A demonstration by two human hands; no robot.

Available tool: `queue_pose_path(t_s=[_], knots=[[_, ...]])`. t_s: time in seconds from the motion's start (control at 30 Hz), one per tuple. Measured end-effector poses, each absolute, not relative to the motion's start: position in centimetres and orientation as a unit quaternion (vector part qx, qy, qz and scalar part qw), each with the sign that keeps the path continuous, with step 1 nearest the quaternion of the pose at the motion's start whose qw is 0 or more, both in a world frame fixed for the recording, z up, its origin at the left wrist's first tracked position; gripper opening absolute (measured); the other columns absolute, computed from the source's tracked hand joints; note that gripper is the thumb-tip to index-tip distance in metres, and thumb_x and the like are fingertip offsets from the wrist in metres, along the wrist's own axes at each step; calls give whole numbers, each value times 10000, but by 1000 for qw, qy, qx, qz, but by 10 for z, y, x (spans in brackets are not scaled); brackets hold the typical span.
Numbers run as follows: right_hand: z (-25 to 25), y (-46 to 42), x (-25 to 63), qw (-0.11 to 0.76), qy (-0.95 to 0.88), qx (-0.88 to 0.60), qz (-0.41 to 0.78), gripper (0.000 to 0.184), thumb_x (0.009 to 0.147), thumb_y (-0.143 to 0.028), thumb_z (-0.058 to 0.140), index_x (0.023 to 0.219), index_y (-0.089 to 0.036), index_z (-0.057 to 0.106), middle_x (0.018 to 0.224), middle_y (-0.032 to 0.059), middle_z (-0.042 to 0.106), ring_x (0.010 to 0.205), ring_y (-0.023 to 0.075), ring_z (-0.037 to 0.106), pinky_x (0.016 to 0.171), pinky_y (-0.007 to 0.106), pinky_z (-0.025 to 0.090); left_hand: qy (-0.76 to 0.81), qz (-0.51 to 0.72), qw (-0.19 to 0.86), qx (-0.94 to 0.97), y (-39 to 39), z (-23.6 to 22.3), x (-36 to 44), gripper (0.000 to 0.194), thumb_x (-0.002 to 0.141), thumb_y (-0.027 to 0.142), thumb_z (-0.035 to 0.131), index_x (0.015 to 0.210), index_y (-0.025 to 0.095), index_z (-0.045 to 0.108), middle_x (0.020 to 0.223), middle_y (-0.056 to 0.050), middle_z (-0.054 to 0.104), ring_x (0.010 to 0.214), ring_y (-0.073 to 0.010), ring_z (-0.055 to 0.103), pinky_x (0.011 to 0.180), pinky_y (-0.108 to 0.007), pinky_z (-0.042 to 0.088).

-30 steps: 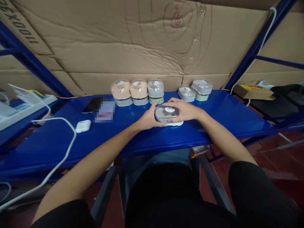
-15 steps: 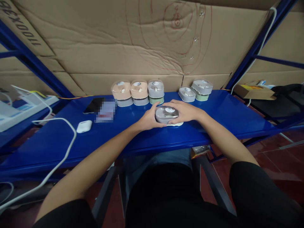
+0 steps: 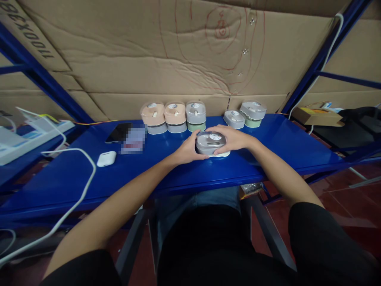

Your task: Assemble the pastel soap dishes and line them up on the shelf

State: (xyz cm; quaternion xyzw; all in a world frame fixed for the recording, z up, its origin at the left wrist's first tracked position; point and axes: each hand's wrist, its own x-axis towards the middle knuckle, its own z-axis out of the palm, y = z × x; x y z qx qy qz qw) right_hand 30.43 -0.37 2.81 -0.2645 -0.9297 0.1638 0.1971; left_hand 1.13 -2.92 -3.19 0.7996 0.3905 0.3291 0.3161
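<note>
Between my two hands, low over the blue table, is a grey lunch box with a clear domed lid and a round sticker on top. My left hand wraps its left side, thumb along the front. My right hand grips its right side, with fingers behind and thumb at the front corner. A white edge shows under the box on the right; I cannot tell whether it belongs to the box. Behind stand stacked boxes: two peach-topped ones, a grey-over-green one, and on the right grey ones.
A dark phone, a blurred-out patch and a white earbud case lie at left. A white cable hangs across the left side. Cardboard walls the back, between blue frame posts. An open carton sits at right.
The grey lunch box stays in both hands, its position nearly the same. The view has shifted very slightly; nothing was taken up or let go.
</note>
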Motion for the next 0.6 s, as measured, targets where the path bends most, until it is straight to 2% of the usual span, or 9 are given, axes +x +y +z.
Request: queue_pose_path(t_s=[0.13, 0.3, 0.6], knots=[[31, -4, 308, 194, -928, -270, 170, 942, 852, -706, 976, 1664, -328, 683, 1557, 119, 781, 1370, 416, 717, 1213, 654, 570, 403, 325, 318, 794, -29, -31, 13, 1362, 680, 470, 1085, 1812, 173, 388, 1720, -291, 609, 1661, -537, 561, 1387, -731, 460], [30, -4, 311, 192, -924, -282, 173, 997, 824, -697, 993, 1681, -306, 666, 1573, 132, 763, 1387, 417, 709, 1237, 646, 562, 415, 320, 309, 794, -31, -29, 16, 1350, 664, 431, 1066, 1798, 156, 388, 1720, -298, 607, 1658, -546, 552, 1384, -745, 452], [22, -9, 310, 201, -922, -289, 159, 1022, 854, -681, 973, 1723, -292, 601, 1524, 141, 749, 1365, 406, 673, 1207, 624, 560, 403, 307, 277, 817, -26, -36, 11, 1324, 721, 488, 1037, 1814, 167, 361, 1710, -293, 605, 1604, -539, 593, 1346, -747, 486]])
